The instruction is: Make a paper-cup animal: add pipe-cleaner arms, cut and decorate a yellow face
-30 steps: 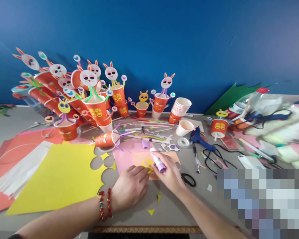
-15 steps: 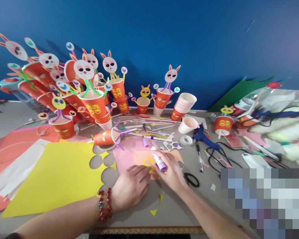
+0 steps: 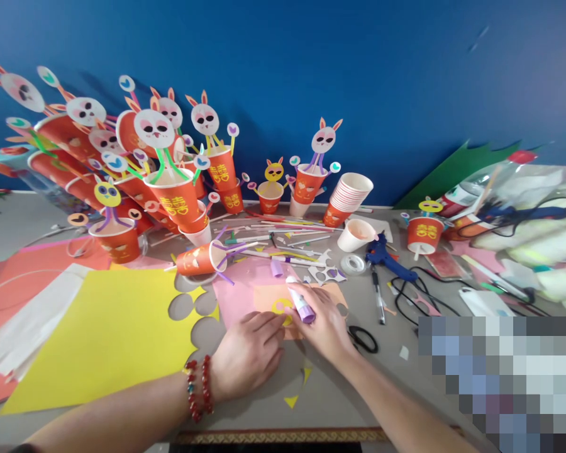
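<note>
Could stick the small yellow cutout [image 3: 278, 311] to the peach paper [image 3: 264, 297] under it, by running glue past the edge with the glue stick [image 3: 302, 303] pinched in the right hand's [image 3: 324, 324] grip. Might shift or crease it through loose left-hand [image 3: 249, 352] fingers, cannot tell whether pinching. Could dry the glue with the purple cap [image 3: 277, 268] left apart on pink paper [image 3: 233, 296].

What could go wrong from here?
The purple cap lies loose near the glue stick in the right hand, so it might get knocked away. Any glue on the small yellow cutout could stray onto the peach paper beneath. The tipped red cup might roll if bumped.
</note>
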`<state>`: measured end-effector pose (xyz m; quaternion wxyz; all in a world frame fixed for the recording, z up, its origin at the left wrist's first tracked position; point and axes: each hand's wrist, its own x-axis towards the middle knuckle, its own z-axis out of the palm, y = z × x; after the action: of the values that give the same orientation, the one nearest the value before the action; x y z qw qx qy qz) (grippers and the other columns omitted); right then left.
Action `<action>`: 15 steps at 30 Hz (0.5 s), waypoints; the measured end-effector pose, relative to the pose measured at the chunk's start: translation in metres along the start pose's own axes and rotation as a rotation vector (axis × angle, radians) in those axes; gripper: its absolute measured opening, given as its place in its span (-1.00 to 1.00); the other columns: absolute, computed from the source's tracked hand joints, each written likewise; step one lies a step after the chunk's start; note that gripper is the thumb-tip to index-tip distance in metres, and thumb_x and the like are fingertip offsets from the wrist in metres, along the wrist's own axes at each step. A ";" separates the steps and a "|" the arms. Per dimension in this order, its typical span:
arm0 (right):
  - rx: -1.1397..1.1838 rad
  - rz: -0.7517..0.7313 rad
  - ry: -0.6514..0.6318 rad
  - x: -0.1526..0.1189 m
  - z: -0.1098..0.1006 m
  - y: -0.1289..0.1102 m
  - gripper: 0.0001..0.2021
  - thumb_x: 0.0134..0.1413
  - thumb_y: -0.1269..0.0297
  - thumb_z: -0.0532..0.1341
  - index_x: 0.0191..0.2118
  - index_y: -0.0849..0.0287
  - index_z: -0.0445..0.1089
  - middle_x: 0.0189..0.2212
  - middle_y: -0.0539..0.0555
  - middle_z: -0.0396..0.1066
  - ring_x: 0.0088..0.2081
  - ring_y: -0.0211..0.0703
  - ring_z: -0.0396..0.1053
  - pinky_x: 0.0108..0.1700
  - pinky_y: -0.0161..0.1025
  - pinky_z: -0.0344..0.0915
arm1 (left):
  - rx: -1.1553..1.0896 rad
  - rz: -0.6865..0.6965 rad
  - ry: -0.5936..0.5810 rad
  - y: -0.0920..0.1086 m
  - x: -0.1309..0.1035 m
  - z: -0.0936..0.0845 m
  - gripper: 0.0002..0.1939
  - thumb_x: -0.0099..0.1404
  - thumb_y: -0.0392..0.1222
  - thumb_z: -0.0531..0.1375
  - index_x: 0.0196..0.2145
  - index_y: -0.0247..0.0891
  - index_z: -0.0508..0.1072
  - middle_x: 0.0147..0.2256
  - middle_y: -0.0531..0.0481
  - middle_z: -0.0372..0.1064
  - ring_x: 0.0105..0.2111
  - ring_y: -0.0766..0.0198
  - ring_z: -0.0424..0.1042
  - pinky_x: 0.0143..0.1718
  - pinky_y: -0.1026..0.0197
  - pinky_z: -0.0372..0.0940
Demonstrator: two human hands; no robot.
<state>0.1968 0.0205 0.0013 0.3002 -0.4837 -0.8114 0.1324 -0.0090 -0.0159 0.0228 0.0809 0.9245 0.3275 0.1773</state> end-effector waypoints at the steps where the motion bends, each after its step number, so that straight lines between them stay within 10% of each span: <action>1: -0.001 0.000 0.001 0.000 0.000 0.000 -0.59 0.19 0.36 0.24 0.14 0.05 0.27 -0.05 0.15 0.52 -0.10 0.10 0.46 -0.05 0.01 0.36 | -0.001 -0.002 -0.001 0.000 0.000 0.000 -0.70 0.40 -0.25 0.03 -0.02 -0.37 0.45 0.09 -0.18 0.44 0.04 0.00 0.41 0.03 -0.05 0.38; 15: -0.023 0.001 0.010 0.003 -0.003 -0.003 -0.59 0.18 0.39 0.21 0.14 0.03 0.28 -0.09 0.14 0.54 -0.14 0.08 0.48 -0.07 0.01 0.39 | 0.015 -0.022 -0.059 0.000 0.002 -0.001 -0.72 0.41 -0.22 0.04 -0.01 -0.32 0.44 0.16 -0.14 0.37 0.07 0.02 0.37 0.06 -0.03 0.33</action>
<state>0.1954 0.0209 0.0059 0.2986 -0.4882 -0.8111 0.1209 -0.0082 -0.0148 0.0239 0.0856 0.9264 0.3362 0.1466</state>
